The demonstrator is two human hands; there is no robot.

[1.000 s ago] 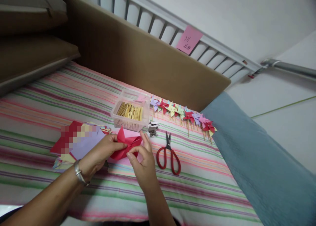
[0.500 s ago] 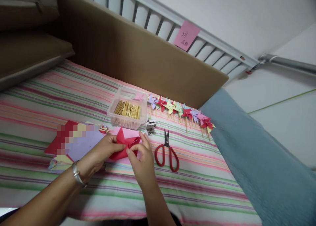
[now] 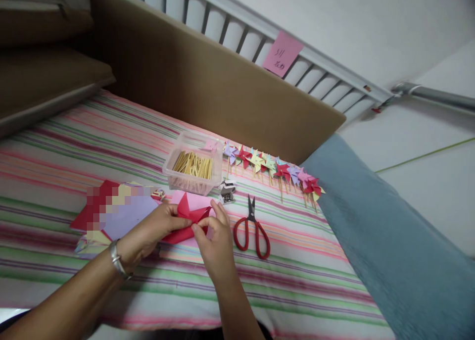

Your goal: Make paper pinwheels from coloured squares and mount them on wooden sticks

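Observation:
A red paper pinwheel is between my hands, its corners folded in toward the middle. My left hand pinches it from the left, the thumb pressing near its centre. From the right, my right hand grips the folded paper between thumb and index finger, the other fingers raised. Pink paper lies beneath it. Just beyond my right hand stands a small open box of metal pins. Red-handled scissors lie to the right, blades pointing away.
A clear plastic box of wooden sticks stands behind the hands. Several finished pinwheels on sticks lie in a row at the back right. Coloured paper sheets are stacked at left. A brown board borders the striped cloth.
The folded corners of the red paper are pressed closer to its middle, with my left thumb nearer my right fingertips. The view has shifted slightly.

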